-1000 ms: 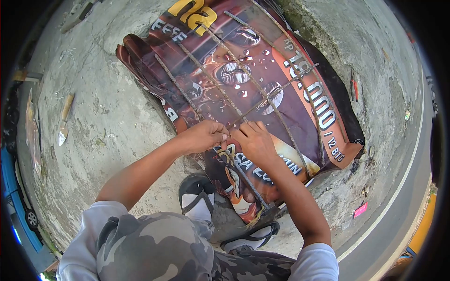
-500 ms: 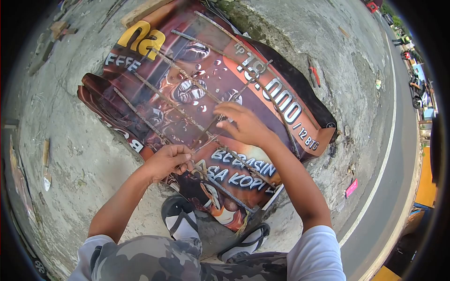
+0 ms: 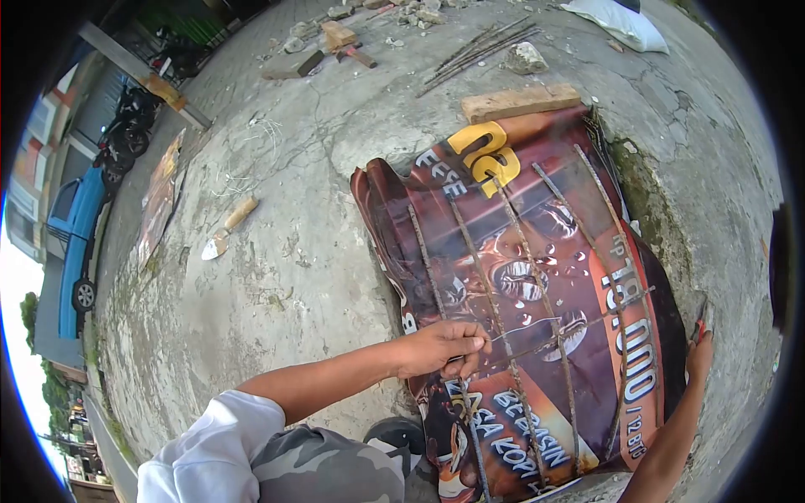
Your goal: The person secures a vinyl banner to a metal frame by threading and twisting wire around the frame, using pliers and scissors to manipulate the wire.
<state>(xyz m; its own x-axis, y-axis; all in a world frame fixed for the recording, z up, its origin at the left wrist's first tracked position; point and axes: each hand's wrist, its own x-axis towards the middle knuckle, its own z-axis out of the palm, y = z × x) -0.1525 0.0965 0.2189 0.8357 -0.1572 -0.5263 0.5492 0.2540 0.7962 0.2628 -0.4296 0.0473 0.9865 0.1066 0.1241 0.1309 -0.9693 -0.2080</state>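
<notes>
My left hand (image 3: 449, 348) is closed in a pinch at the left part of the rebar grid, with a thin tie wire (image 3: 527, 327) running out from its fingertips to the right. Several rusty rebar rods (image 3: 524, 243) lie lengthwise over a printed banner (image 3: 545, 402), and one cross rod (image 3: 599, 320) crosses them. Off the banner's right edge, my right hand (image 3: 700, 356) has its fingers around the red handles of pliers (image 3: 701, 325) on the concrete. The jaws point away from me; part of the handles is hidden by the hand.
A wooden block (image 3: 520, 102) lies at the banner's far edge. A trowel (image 3: 228, 228) and loose wire (image 3: 251, 155) rest on the concrete to the left. Farther off are a hammer (image 3: 356, 55), spare rods (image 3: 478, 54), rubble and a white sack (image 3: 620, 25).
My right hand has left the rods and reached right to the pliers. My left hand stays at the grid with the wire. The view has turned leftward.
</notes>
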